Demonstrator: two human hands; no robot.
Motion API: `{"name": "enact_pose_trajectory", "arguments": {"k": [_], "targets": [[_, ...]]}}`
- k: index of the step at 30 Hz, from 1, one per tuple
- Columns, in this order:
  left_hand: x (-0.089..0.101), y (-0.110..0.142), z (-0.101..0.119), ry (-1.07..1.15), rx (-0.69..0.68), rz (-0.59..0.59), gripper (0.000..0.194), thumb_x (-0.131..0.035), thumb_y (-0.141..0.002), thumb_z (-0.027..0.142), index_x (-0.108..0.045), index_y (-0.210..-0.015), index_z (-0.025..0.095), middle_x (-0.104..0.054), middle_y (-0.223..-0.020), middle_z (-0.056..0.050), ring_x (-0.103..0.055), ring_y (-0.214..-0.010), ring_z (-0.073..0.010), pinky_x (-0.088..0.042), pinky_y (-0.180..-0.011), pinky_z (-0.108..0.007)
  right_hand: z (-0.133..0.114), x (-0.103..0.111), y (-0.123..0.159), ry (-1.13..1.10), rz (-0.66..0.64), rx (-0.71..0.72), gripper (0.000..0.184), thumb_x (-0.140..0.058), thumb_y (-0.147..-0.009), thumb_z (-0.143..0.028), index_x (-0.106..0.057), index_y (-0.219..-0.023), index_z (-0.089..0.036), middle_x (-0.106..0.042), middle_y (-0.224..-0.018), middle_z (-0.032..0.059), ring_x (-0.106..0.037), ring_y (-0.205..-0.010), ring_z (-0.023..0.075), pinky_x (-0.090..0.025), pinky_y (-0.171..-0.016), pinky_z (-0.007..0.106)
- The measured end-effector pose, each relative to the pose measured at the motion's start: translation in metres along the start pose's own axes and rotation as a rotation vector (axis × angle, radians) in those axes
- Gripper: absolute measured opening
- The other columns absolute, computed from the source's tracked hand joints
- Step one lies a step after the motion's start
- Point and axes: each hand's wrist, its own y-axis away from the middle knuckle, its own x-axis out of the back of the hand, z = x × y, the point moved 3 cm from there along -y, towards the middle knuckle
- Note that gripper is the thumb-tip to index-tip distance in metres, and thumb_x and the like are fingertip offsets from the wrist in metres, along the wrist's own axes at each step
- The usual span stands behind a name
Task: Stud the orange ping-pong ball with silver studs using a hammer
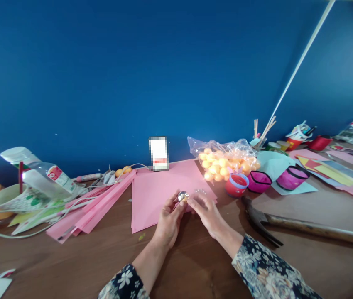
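A small shiny silver, rounded thing (183,196) with a golden tint sits between the thumb and fingers of my left hand (169,218). Its exact kind is too small to tell. My right hand (207,211) is closed beside it, its thumb tip at the shiny thing's right side. Pale glints show at the right fingertips, and I cannot make out what they are. Both hands are above the near part of a stack of pink paper (154,195) on the brown table (108,265).
To the right lie a claw hammer (313,226), a red cup (236,185), magenta pouches (292,178) and a clear bag of orange balls (216,164). On the left are pink paper strips (98,207), a plastic bottle (50,174) and a patterned cup (11,197). A blue wall stands behind.
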Motion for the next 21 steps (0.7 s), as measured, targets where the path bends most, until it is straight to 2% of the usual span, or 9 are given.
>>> {"name": "enact_pose_trajectory", "arguments": {"k": [10,15,21], "targets": [[0.0001,0.0002,0.0007,-0.022,-0.007,-0.002,0.05,-0.067,-0.071,0.019,-0.052,-0.119,0.021,-0.062,-0.11,-0.006,-0.055,-0.106,-0.0199,-0.033,-0.1,-0.039,0.0013,0.0012,-0.0006,0.028,0.003,0.004,0.019,-0.06,-0.076,-0.037,-0.059,-0.073,-0.018,-0.055,-0.066,-0.0023,-0.049,-0.06,0.0113,-0.039,-0.055,0.022],[0.0004,-0.0001,0.0008,-0.029,-0.012,0.007,0.049,-0.067,-0.071,0.019,-0.053,-0.118,0.021,-0.062,-0.11,-0.006,-0.056,-0.103,-0.019,-0.034,-0.099,-0.037,0.0023,0.0005,-0.001,0.028,-0.013,-0.01,0.021,-0.059,-0.076,-0.039,-0.06,-0.076,-0.018,-0.057,-0.069,-0.0012,-0.051,-0.063,0.0128,-0.04,-0.056,0.023],[0.0007,0.0,0.001,-0.025,-0.009,0.031,0.051,-0.068,-0.07,0.019,-0.052,-0.119,0.022,-0.063,-0.108,-0.006,-0.057,-0.101,-0.0182,-0.036,-0.097,-0.034,0.0002,0.0004,-0.0011,0.04,-0.003,0.008,0.023,-0.06,-0.075,-0.04,-0.06,-0.072,-0.017,-0.054,-0.064,-0.0018,-0.047,-0.058,0.0114,-0.039,-0.053,0.023]]}}
